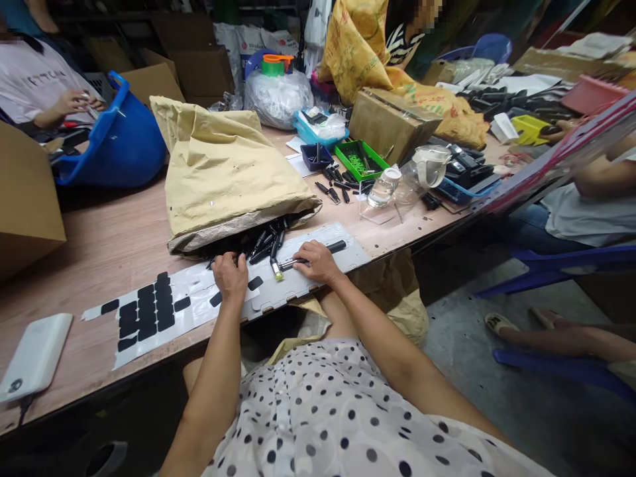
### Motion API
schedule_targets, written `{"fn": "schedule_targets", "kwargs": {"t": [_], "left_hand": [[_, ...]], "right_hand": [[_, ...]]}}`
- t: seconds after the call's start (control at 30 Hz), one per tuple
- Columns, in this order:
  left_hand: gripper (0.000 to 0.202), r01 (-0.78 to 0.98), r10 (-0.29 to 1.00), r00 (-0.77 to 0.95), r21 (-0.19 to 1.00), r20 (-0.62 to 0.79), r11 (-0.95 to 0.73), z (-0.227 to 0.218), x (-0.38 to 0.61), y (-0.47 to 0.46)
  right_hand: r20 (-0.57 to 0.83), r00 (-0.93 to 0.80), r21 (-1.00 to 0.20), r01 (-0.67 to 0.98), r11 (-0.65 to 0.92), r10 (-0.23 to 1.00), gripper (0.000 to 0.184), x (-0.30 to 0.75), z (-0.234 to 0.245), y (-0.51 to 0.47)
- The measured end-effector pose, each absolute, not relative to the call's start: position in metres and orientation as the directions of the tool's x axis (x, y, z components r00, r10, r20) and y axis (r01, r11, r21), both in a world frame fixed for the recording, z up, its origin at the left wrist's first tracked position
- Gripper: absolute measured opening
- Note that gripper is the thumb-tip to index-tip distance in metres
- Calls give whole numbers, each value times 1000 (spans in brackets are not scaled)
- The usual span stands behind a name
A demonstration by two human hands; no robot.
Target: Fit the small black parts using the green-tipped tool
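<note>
A: How are the fingers set?
B: The right hand (318, 263) has fingers clamped on a hammer-like tool (289, 265) above the grey board (285, 289); the left hand (231, 275) is near black parts (265, 244), its grip indeterminable.
A: Step and next move?
B: Apparently tool handling; the next move calls for steadiness, clear of the left fingers.
A: Orientation?
B: Head leftward, handle rightward, long axis roughly along the tabletop's (114, 232) near edge.
</note>
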State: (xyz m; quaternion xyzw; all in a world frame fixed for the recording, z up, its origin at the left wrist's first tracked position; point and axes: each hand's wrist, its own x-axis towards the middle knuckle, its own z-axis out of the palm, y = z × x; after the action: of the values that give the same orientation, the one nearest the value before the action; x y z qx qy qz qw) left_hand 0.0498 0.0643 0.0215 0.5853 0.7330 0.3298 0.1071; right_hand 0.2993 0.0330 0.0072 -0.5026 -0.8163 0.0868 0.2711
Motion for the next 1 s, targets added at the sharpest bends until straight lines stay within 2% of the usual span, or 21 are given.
{"fn": "schedule_targets", "kwargs": {"t": [0.2,0.43,0.73,1.0], "left_hand": [[13,787,940,-202,617,275,-11,18,14,35],[18,753,971,98,623,216,-215,18,-7,9],[16,746,981,134,638,139,-192,20,0,18],[17,734,974,204,643,100,-220,20,0,13]], "right_hand": [[358,-348,-424,766,483,867,14,299,10,32],[348,-358,-388,787,480,867,13,300,10,31],[320,-397,-326,807,493,860,12,301,16,31],[361,-311,-465,757,459,879,24,262,30,1]]}}
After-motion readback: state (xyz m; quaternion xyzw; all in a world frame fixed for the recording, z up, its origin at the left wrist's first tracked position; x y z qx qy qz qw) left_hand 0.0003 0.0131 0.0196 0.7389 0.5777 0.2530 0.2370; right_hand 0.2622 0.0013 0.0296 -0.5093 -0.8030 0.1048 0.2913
